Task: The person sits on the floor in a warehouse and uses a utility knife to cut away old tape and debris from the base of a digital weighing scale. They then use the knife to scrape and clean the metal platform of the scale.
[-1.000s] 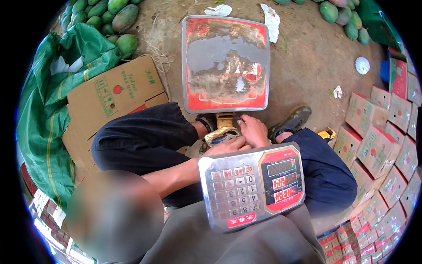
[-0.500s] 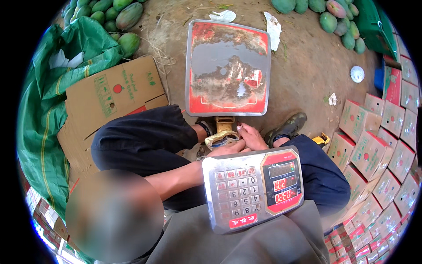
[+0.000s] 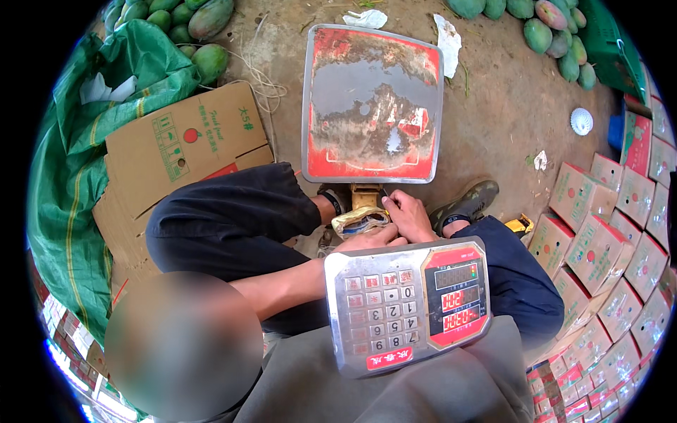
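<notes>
We find the crumpled yellowish wrapping (image 3: pixel 345 219) at the near end of the scale's yellow post (image 3: pixel 365 194), between our bent legs (image 3: pixel 233 211). It looks thin and soft, so we expect it to be light and give easily; its folded rim seems the best hold, while the post should be stiff. Our left hand (image 3: pixel 371 238) lies along its near side, and our right hand (image 3: pixel 410 217) is at its right edge, thumb and fingers drawn in. We cannot tell what either one pinches, if anything.

The keypad panel (image 3: pixel 409 307) leans over our wrists, hiding part of both hands and crowding them from our side. Beyond the post, the worn weighing platform (image 3: pixel 374 92) blocks the far side. Flattened cardboard (image 3: pixel 190 144) and a green sack (image 3: pixel 67 211) lie to our left, mangoes (image 3: pixel 210 63) behind them; cartons (image 3: pixel 596 247) stack up on our right.
</notes>
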{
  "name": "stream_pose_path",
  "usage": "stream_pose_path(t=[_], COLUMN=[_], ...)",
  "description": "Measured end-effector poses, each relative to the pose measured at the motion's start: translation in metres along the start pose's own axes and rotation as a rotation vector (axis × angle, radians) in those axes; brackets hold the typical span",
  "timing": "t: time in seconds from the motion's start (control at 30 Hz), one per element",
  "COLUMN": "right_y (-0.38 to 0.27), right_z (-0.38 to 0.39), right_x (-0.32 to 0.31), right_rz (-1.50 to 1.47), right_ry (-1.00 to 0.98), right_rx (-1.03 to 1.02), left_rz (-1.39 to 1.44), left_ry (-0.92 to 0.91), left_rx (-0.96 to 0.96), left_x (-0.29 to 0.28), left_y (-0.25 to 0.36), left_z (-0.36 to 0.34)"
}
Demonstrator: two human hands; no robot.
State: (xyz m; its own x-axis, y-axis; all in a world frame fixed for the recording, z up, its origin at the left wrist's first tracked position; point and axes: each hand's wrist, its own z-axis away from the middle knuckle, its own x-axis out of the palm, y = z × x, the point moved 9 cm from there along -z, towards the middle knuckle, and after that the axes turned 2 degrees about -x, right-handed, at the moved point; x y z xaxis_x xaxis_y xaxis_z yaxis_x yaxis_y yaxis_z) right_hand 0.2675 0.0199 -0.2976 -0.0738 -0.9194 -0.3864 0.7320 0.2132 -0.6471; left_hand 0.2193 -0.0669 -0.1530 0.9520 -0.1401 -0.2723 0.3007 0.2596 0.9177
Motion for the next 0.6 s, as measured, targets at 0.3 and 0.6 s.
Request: stream_pose_path(t=[0.3,0.6], right_y=[0.003,-0.01], right_z=[-0.014,-0.013], right_x=[-0.006,-0.007], right_rz=[-0.108,-0.026], right_ry=[-0.16,-0.133], right_rx=[0.224,0.141], left_rz=[-0.18,-0.153], left_ry=[0.073,0.047], left_rx=[0.2,0.073], left_x=[-0.001,0.0], left_y=[0.008,0.003], left_z=[-0.001,-0.002])
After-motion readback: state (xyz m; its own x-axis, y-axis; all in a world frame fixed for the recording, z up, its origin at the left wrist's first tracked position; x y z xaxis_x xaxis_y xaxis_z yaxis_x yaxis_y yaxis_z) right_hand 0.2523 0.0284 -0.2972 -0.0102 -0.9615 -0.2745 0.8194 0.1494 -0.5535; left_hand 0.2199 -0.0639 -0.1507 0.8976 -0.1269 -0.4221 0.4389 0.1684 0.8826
